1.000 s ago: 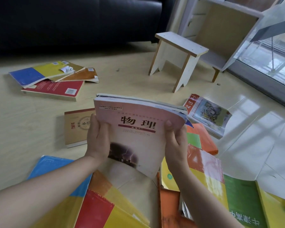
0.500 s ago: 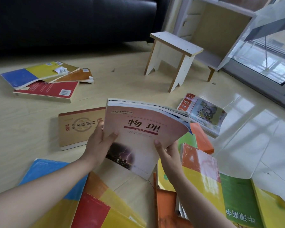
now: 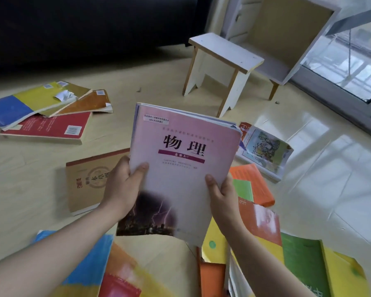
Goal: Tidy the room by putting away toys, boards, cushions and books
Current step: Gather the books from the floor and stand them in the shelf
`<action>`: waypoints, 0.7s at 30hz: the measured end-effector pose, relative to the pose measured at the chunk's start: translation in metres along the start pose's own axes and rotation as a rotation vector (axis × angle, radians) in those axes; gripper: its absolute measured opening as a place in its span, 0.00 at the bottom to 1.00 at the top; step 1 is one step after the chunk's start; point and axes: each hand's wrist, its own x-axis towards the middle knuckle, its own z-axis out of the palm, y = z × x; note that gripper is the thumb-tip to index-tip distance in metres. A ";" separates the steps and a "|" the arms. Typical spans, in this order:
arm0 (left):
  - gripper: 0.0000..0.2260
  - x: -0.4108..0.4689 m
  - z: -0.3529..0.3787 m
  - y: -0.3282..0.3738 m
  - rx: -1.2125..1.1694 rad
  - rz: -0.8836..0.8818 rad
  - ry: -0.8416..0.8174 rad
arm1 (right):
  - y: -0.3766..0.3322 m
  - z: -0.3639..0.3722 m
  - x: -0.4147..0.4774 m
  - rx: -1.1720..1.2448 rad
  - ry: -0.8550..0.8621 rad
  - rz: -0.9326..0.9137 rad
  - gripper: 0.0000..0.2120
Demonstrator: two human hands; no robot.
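A black sofa (image 3: 84, 28) is filling the back, with a white cabinet (image 3: 287, 28) and a white stool (image 3: 225, 52) standing to its right. Books are lying over the floor (image 3: 19, 189): a stack (image 3: 45, 116) at the left, a brown book (image 3: 88, 181) just beyond the left hand (image 3: 120, 189), bright covers (image 3: 298, 260) spreading under both arms. The pink book (image 3: 180, 163) is being held above them, cover up, title upright, long axis pointing toward the stool. The left hand is gripping its spine edge, the right hand (image 3: 223, 202) pinching the opposite edge, thumbs pressing the cover, fingers hidden behind.
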 end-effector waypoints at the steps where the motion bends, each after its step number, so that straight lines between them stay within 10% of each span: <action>1: 0.07 0.002 -0.001 0.011 0.012 -0.004 -0.011 | -0.010 -0.002 0.002 0.003 0.009 0.013 0.09; 21: 0.08 -0.146 -0.151 0.520 0.083 0.012 -0.241 | -0.531 -0.169 -0.176 -0.052 0.179 0.143 0.06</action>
